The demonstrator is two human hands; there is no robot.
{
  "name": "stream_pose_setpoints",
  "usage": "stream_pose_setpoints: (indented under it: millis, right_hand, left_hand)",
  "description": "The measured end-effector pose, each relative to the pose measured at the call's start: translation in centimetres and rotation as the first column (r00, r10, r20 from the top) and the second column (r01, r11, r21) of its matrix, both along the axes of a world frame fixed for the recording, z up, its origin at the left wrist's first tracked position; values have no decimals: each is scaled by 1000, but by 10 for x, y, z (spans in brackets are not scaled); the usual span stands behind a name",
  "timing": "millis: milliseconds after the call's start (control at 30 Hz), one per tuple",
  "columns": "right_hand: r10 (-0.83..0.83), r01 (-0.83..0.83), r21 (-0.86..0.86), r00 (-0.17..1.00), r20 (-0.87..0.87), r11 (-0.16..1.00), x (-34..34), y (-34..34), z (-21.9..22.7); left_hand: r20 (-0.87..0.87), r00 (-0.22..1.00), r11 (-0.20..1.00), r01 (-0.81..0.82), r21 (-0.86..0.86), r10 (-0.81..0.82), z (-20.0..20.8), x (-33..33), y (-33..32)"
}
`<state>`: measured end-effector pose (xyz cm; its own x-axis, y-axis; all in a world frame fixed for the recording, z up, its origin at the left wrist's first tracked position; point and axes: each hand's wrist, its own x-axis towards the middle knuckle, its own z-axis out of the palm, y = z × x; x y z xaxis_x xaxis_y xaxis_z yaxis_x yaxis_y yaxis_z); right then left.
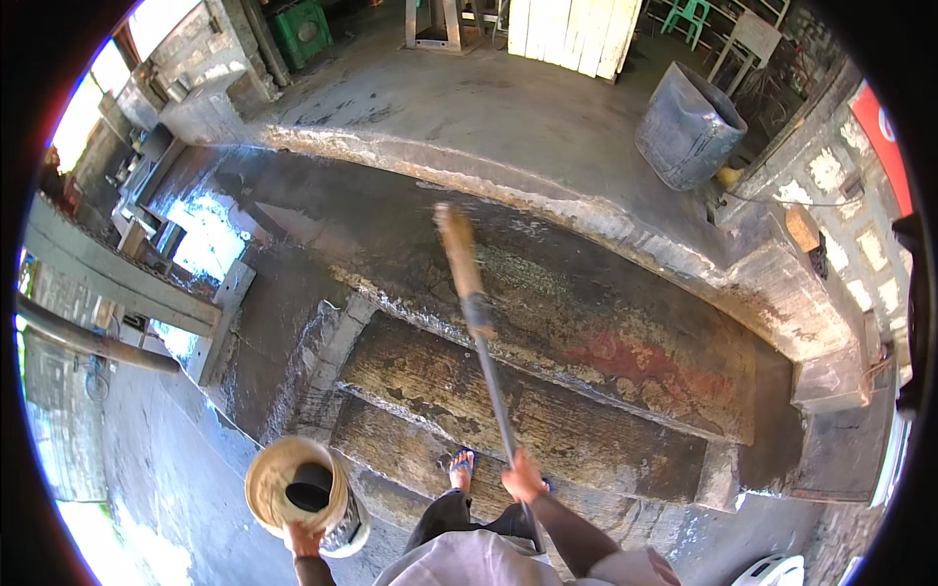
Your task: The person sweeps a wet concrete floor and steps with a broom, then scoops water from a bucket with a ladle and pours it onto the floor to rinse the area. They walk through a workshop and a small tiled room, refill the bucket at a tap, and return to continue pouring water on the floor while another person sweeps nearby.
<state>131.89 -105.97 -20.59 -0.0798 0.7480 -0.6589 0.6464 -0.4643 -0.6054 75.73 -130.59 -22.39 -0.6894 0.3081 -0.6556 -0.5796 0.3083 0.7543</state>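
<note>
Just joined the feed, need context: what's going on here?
A person stands at the steps. Their right hand grips a long broom, its head out over the dark floor beyond; whether it touches is unclear. Their left hand holds a bucket by the rim, tipped toward the camera, with a black object inside.

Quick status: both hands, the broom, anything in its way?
Left hand gripping pale bucket at rim. Right hand gripping broom by handle; far end blurred. Raised concrete ledge beyond it.
</note>
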Motion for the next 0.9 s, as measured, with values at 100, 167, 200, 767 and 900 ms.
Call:
stream_pose_setpoints:
  millis: [100, 167, 200, 767, 900]
  right_hand:
    - [131, -131, -9, 991, 24, 991, -70, 71, -25]
    - [199, -201, 49, 979, 50, 978, -96, 96, -36]
    - [218, -223, 133, 975, 52, 966, -100, 104, -39]
    - [482, -442, -232, 860, 165, 867, -109, 65, -54]
    - [705, -602, -376, 657, 267, 704, -106, 27, -57]
  left_hand:
    - [117, 978, 980, -162, -111, 175, 20, -3, -56]
    - [267, 963, 998, -56, 20, 49, 35, 2, -86]
    - [307, 941, 990, -142, -29, 144, 40, 9, -101]
    - [288, 619, 679, -700, -221, 731, 11, 265, -229]
    - [359, 616, 701, -687, -191, 701, -1, 294, -259]
